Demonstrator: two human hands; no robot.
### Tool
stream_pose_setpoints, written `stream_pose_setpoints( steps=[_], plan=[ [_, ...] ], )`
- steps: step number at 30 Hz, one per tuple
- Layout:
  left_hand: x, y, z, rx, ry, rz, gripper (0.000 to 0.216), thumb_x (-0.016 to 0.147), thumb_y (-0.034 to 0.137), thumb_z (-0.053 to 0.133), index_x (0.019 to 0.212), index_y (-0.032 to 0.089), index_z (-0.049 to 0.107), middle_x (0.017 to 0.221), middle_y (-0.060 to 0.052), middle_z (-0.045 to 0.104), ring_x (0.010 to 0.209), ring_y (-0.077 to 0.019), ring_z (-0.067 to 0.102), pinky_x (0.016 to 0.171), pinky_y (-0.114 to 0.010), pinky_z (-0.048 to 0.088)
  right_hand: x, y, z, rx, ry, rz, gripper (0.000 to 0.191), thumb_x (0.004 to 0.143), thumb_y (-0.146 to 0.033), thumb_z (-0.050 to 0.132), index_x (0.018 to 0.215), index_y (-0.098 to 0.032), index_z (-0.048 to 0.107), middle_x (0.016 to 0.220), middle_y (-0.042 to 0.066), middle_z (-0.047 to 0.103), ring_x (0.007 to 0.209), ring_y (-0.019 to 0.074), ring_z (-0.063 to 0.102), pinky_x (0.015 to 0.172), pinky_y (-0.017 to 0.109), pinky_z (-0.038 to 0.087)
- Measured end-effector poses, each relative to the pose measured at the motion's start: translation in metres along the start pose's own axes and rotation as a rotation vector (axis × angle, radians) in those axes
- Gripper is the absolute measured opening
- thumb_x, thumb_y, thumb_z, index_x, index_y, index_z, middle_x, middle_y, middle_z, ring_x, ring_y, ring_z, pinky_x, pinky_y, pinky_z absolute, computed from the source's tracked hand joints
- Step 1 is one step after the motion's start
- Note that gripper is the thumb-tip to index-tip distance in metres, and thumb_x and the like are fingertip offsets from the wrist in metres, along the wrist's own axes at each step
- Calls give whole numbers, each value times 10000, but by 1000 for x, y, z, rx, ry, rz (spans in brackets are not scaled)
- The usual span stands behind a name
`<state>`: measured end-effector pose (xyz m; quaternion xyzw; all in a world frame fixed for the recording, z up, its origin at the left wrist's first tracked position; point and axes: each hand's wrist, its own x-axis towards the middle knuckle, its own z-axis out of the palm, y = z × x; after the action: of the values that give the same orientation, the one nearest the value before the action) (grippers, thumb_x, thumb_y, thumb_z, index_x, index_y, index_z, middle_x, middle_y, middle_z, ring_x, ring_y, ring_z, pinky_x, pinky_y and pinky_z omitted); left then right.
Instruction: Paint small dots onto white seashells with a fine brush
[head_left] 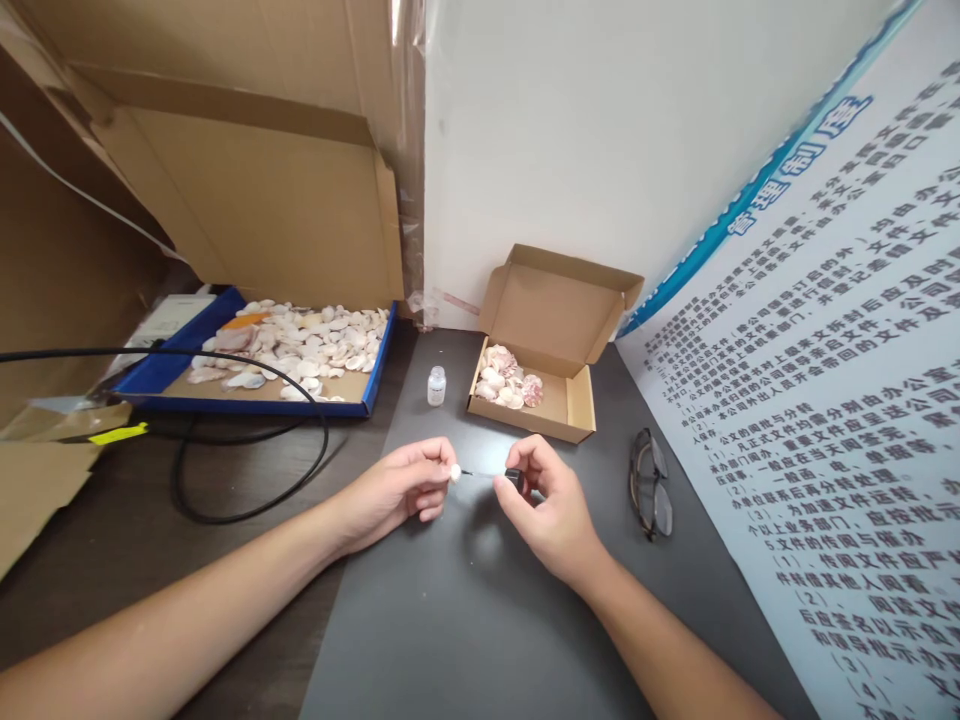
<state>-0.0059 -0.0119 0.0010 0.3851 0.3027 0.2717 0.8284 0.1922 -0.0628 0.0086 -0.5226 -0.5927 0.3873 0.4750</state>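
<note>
Grey tabletop (435, 640): this is your largest working surface, and it carries the items below. The blue tray (380, 362) of pale shells stands at its far left; near it a black cable (325, 440) loops outward, and a snag there could pull on the tray. Next in size, the small open carton (529, 420) holds more shells at the far side. Your left hand (409, 490) pinches the white piece (454, 472), apparently a shell, between thumb and forefinger; your right hand (551, 505) grips the black cap (514, 478) of an applicator opposite it. Eyeglasses (649, 487) lie to the right, clear of both hands. The glass bottle (436, 387) stands upright just beyond your left hand; a forward knock could tip it and spill any contents. Smallest is the thin stem (480, 474), its dark tip just beside the white piece: a tremor could smear your fingertips, and a loose pinch could drop the piece. Your fingers cover part of the cap. You cannot read the bottle's label or confirm contact at the tip. Both forearms are cut off by the frame.
</note>
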Motion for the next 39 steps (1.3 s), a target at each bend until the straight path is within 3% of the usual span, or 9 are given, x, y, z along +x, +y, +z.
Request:
stream_pose_setpoints(
  steps=[19,39],
  plan=[
    [-1,1,2,12,4,-1,235,776,293,717,737,164,525,570,67,360,513,-69,290,503,-200,277,1,0,-1,116,-27,47,148,812,-280,612,844,-230,476,677,-58,429,538,98,369,505,234,338],
    [0,0,1,9,-6,1,216,786,292,711,755,163,540,566,70,363,509,-67,283,502,-197,281,-3,-4,-1,11,-19,-44,164,797,-212,617,838,-239,460,640,-69,449,503,95,392,470,229,352]
  ],
)
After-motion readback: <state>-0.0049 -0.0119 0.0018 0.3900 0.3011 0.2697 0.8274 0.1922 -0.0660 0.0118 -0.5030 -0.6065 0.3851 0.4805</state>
